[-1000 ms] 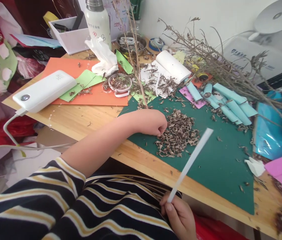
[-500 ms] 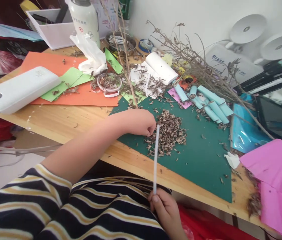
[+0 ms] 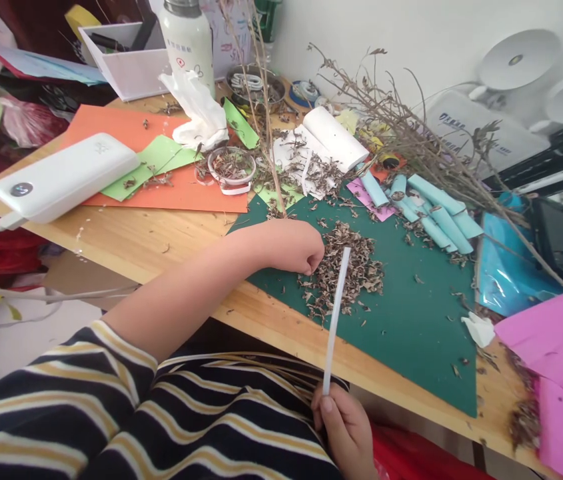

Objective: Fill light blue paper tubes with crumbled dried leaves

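My left hand (image 3: 301, 247) is bent at the wrist and closed, at the left side of a heap of dried leaves (image 3: 348, 267). Its fingertips are mostly hidden, so whatever they pinch does not show. Low in front of my body, my right hand (image 3: 344, 423) grips the lower end of a thin, whitish stick (image 3: 336, 320), thumb on top. The stick's upper end points up over the leaf heap as seen from here. Under the leaves lies a dark green sheet (image 3: 421, 327). A dry stem (image 3: 275, 167) rises behind my left wrist.
Dry branches (image 3: 411, 127) and light-blue paper rolls (image 3: 444, 223) lie at the back right. A small round container (image 3: 231, 167) of leaf bits stands near orange paper (image 3: 176, 197). Left is a white power bank (image 3: 66, 177) with its cable; pink paper (image 3: 551, 353) lies right.
The whole view has shifted a little, so things appear farther right. The stick in my right hand now leans more to the right. My left hand stays closed beside the leaf heap.
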`<act>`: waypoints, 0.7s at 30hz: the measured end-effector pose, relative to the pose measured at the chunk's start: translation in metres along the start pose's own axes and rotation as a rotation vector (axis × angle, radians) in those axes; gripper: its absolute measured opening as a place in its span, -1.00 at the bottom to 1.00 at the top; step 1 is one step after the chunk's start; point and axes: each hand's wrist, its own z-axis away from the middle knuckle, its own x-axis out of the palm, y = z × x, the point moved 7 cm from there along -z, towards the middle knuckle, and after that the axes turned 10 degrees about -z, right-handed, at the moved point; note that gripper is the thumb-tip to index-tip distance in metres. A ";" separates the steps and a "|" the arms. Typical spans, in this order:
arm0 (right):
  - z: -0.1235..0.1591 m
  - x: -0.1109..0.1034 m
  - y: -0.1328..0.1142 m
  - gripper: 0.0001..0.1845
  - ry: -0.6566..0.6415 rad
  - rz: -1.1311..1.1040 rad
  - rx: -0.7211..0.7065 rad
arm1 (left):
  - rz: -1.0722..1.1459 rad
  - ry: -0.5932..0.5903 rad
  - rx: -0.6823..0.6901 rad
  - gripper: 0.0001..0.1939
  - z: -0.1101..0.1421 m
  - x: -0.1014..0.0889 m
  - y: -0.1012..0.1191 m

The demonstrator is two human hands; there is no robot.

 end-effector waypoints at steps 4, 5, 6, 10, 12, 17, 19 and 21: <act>-0.001 0.001 0.004 -0.59 0.006 0.016 0.050 | -0.034 0.044 0.007 -0.87 -0.001 -0.002 0.002; -0.002 0.002 0.002 -0.59 0.006 0.016 0.036 | -0.044 0.068 0.008 -0.86 -0.001 -0.003 0.002; -0.002 0.002 0.001 -0.59 0.010 0.014 0.020 | -0.050 0.096 0.011 -0.86 -0.001 -0.005 0.003; -0.001 0.001 0.000 -0.60 0.013 0.000 -0.006 | -0.049 0.187 0.009 -0.86 -0.001 -0.009 0.003; 0.000 0.000 0.001 -0.61 0.019 -0.005 -0.018 | -0.048 0.192 0.000 -0.87 -0.001 -0.009 0.001; 0.003 -0.003 -0.003 -0.65 0.027 -0.025 -0.107 | -0.049 0.202 -0.001 -0.88 -0.003 -0.006 -0.002; 0.004 -0.004 -0.006 -0.66 0.028 -0.044 -0.156 | -0.059 0.201 -0.007 -0.88 -0.003 -0.006 -0.002; 0.006 -0.005 -0.007 -0.69 0.035 -0.077 -0.205 | -0.079 0.192 -0.014 -0.88 -0.004 -0.005 -0.001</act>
